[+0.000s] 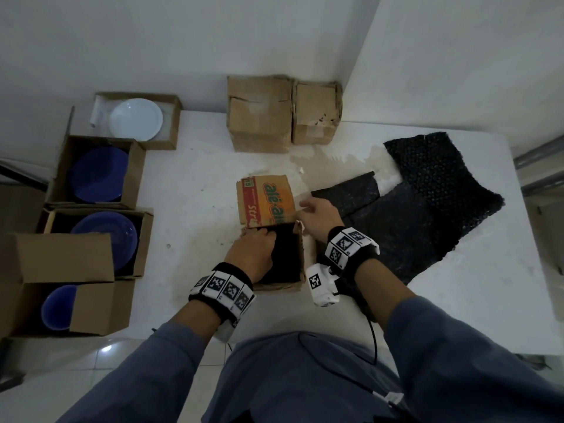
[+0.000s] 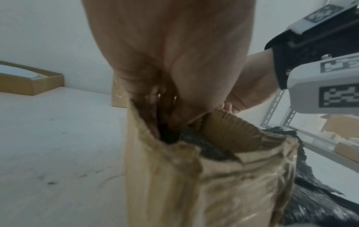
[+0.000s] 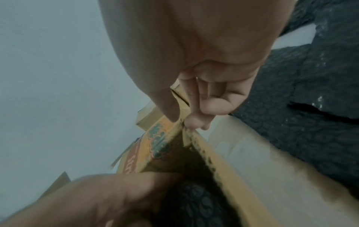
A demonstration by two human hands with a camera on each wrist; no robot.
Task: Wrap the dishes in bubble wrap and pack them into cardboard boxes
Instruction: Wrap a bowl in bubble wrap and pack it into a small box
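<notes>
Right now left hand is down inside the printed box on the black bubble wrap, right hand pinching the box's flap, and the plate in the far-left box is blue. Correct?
One error: the plate in the far-left box is white, per the head view. The rest holds: left hand is inside the printed box on the black bubble wrap, right hand pinching the flap.

I noted that the open box [image 1: 279,257] was worn brown cardboard, its torn rim fibrous and rough, with one flap [image 1: 265,201] colour-printed and matt. The black bubble wrap [image 1: 427,209] was dimpled plastic with a faint sheen. The white plate [image 1: 135,119] and blue plates [image 1: 100,175] looked smooth and glazed. The tabletop [image 1: 195,209] appeared matt white, scuffed and stained.
</notes>
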